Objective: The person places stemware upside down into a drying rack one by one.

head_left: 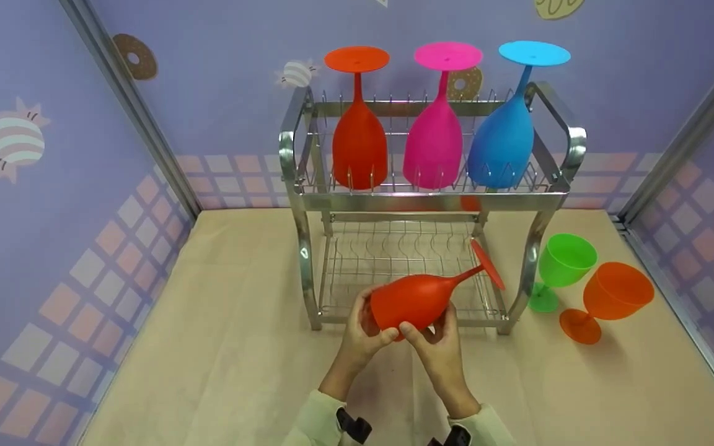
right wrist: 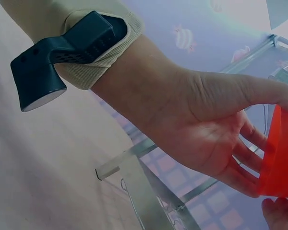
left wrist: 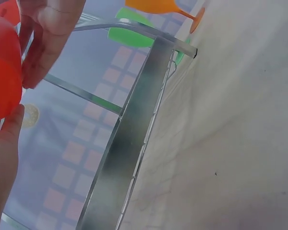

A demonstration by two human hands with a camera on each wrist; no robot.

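Both hands hold a red plastic goblet, tilted on its side in front of the rack's lower shelf, its stem and foot pointing up to the right. The left hand grips the bowl near its rim from the left. From the right, the right hand curls its fingers behind the bowl with the thumb on the near side. In the right wrist view the red bowl lies between that thumb and fingers. Left fingers also wrap the bowl in the left wrist view.
On the metal two-tier rack's upper shelf, a red goblet, a pink goblet and a blue goblet stand upside down. A green goblet and an orange goblet stand right of the rack on the cloth-covered table.
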